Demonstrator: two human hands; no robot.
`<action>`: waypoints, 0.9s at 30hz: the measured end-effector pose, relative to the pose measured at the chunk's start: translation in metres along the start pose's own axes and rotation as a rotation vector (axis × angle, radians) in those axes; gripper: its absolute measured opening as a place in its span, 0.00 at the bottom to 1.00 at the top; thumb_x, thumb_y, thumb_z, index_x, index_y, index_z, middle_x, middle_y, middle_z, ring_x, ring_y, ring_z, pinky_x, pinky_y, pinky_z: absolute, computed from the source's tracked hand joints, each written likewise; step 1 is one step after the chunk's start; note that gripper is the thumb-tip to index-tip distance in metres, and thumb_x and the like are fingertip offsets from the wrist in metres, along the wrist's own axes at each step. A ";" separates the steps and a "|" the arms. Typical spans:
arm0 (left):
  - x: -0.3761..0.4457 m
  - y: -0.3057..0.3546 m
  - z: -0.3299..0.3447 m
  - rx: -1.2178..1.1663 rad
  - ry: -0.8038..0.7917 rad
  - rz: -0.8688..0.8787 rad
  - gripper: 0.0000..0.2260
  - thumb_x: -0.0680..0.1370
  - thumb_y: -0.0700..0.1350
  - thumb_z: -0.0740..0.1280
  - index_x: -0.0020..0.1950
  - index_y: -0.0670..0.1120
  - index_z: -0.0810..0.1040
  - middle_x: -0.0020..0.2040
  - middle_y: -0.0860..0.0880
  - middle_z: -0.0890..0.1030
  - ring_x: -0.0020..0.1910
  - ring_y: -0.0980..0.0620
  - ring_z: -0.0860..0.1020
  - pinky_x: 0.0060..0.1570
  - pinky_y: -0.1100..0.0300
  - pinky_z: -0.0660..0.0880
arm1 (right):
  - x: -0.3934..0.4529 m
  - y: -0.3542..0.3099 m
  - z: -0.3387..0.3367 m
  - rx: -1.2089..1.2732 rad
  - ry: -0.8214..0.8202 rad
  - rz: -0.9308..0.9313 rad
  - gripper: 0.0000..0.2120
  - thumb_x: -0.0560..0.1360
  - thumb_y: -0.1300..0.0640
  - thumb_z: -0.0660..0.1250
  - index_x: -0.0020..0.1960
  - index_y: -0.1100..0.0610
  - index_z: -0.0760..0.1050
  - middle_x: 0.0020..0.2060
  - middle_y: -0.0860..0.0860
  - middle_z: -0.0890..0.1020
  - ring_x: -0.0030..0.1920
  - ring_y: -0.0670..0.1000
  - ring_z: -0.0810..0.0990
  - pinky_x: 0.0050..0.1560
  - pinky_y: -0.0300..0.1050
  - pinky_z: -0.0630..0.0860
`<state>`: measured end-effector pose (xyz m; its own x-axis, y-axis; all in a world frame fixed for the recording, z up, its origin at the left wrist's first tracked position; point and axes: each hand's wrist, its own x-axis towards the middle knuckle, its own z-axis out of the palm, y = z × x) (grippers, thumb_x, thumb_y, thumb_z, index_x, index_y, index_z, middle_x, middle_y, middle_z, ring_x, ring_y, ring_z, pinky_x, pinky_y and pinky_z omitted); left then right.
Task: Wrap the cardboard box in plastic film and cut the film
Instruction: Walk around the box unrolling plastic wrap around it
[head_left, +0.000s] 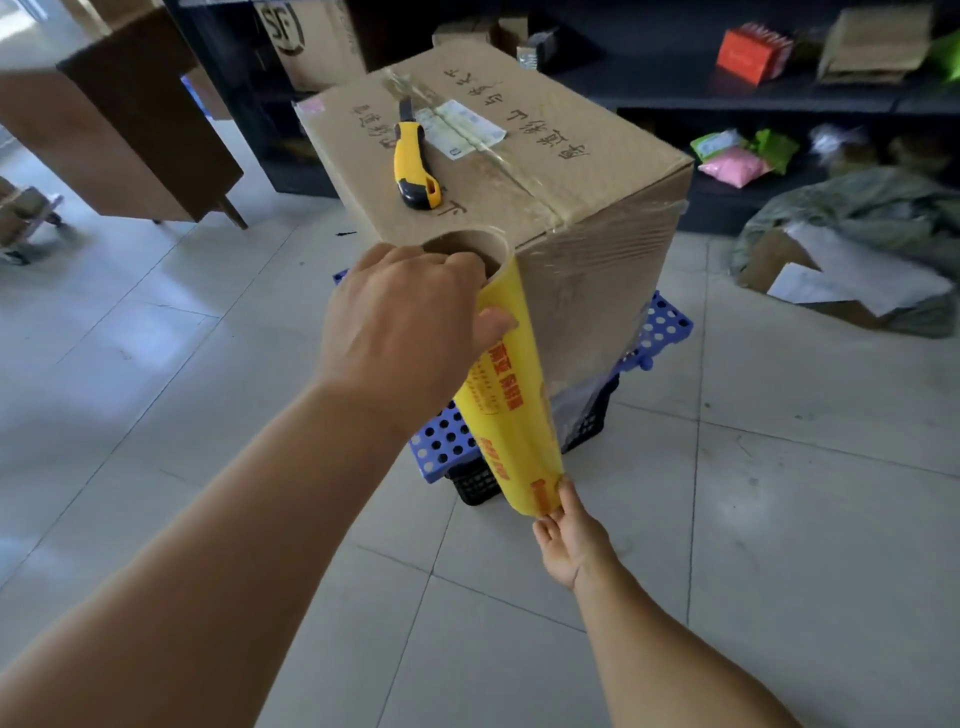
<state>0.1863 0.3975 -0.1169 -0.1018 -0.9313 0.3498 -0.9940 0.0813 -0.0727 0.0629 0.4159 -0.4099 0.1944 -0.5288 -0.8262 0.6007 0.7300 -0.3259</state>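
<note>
A large brown cardboard box with handwriting and tape on top stands on a blue perforated pallet. Clear plastic film covers its near right side. A yellow roll of film with red print stands upright against the box's near corner. My left hand grips the roll's top end, fingers in the cardboard core. My right hand holds the roll's bottom end. A yellow and black utility knife lies on top of the box.
A black crate sits under the pallet on a pale tiled floor. Dark shelves with boxes and bags run behind. A brown cabinet stands at left, and torn cardboard and a green sack lie at right.
</note>
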 end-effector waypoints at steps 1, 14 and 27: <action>-0.003 -0.005 0.001 -0.010 0.008 0.012 0.16 0.76 0.59 0.62 0.49 0.47 0.77 0.32 0.54 0.68 0.43 0.47 0.72 0.43 0.59 0.59 | -0.002 0.003 0.001 0.031 0.000 -0.002 0.24 0.80 0.48 0.60 0.71 0.60 0.66 0.67 0.56 0.72 0.72 0.53 0.67 0.74 0.46 0.59; -0.030 -0.053 -0.003 -0.108 0.109 0.194 0.11 0.71 0.49 0.72 0.49 0.45 0.80 0.40 0.48 0.81 0.44 0.44 0.77 0.46 0.54 0.66 | -0.015 0.049 0.025 0.048 -0.008 -0.039 0.21 0.79 0.50 0.62 0.69 0.57 0.69 0.66 0.53 0.75 0.66 0.51 0.73 0.66 0.41 0.65; -0.036 -0.097 -0.009 -0.144 0.050 0.248 0.12 0.75 0.50 0.66 0.53 0.44 0.79 0.45 0.46 0.80 0.47 0.43 0.77 0.50 0.51 0.70 | -0.003 0.090 0.073 0.021 0.028 -0.035 0.27 0.77 0.40 0.61 0.68 0.57 0.71 0.59 0.54 0.79 0.59 0.51 0.76 0.66 0.43 0.68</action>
<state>0.2858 0.4261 -0.1144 -0.3411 -0.8582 0.3837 -0.9334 0.3576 -0.0298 0.1733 0.4515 -0.4030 0.1516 -0.5416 -0.8269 0.6226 0.7021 -0.3457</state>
